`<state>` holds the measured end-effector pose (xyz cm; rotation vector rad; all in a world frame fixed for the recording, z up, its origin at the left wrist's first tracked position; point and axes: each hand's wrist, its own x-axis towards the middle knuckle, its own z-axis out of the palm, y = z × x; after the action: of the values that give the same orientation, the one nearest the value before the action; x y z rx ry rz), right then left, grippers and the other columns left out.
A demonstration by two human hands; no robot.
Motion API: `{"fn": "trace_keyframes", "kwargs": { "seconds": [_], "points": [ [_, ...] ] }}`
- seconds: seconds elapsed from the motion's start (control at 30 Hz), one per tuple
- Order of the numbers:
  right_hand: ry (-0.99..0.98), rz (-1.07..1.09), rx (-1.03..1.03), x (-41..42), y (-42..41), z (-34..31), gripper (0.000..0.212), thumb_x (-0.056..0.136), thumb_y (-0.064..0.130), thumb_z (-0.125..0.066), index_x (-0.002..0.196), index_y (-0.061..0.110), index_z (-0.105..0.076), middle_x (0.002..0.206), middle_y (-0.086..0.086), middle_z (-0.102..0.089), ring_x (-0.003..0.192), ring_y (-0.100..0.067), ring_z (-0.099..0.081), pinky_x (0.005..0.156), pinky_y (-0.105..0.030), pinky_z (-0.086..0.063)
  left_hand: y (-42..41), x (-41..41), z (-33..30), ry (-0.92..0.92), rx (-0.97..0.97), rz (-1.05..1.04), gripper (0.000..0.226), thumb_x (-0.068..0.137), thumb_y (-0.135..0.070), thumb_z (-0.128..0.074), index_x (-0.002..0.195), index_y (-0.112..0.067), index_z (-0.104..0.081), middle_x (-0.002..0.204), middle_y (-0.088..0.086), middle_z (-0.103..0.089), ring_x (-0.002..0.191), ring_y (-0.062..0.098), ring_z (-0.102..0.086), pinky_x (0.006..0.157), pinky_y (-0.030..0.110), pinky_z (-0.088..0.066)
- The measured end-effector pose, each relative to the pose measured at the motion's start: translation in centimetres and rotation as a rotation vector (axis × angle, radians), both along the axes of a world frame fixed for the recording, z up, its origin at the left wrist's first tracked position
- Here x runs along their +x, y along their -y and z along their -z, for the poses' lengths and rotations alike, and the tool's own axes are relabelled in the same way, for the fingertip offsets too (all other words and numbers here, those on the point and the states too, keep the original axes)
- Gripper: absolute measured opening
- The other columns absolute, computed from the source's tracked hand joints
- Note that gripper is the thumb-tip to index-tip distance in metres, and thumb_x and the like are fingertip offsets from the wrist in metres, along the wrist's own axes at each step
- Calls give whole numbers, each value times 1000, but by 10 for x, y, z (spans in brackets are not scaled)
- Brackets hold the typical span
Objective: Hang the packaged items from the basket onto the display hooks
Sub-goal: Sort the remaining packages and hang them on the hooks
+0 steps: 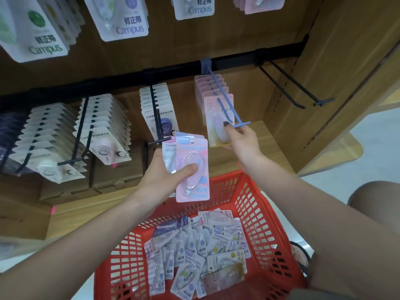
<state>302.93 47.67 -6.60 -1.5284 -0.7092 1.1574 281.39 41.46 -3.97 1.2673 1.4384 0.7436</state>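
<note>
Head view: the task looks well under way but far from done. Several hooks on the rail already carry rows of packs, and the blue hook holds a short row of pink ones. The far-right hook is bare. The red basket below still holds a loose heap of packs, so many remain to hang.

The right hand reaches up to the blue hook's tip, its fingers pinching the lower part of the front pink pack, which sits on the hook near its end; I judge it is being seated there. The left hand is raised in front of the shelf above the basket, thumb pressed across a small fan of packs, fingers curled behind them, the pink one on top, seemingly next in line.
</note>
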Motion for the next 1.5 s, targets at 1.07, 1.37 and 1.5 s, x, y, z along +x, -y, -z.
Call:
{"fn": "trace_keyframes", "kwargs": {
  "seconds": [1.07, 1.37, 1.5],
  "points": [
    [-409, -451, -7, -4, 130, -55, 32, 100, 15, -66, 130, 3, -64, 122, -17, -75, 113, -30, -73, 97, -42, -58, 53, 29, -35, 108, 186, 67, 66, 75, -50, -86, 129, -33, -52, 127, -10, -70, 120, 10, -68, 99, 39, -57],
    [-286, -399, 86, 29, 149, -104, 26, 106, 16, -58, 126, 2, -66, 121, -19, -74, 111, -33, -73, 89, -43, -61, 50, 48, -83, 34, 353, 81, 63, 87, -66, -65, 136, -31, -52, 125, -22, -66, 117, 0, -65, 100, 34, -54],
    [-102, -262, 241, 67, 128, -152, 23, 106, 15, -57, 125, 6, -67, 118, -14, -76, 111, -32, -73, 89, -44, -61, 27, 65, -115, 35, 362, 43, 38, 101, -39, -64, 133, -23, -51, 121, -11, -68, 96, -6, -70, 72, 16, -57]
  ]
}}
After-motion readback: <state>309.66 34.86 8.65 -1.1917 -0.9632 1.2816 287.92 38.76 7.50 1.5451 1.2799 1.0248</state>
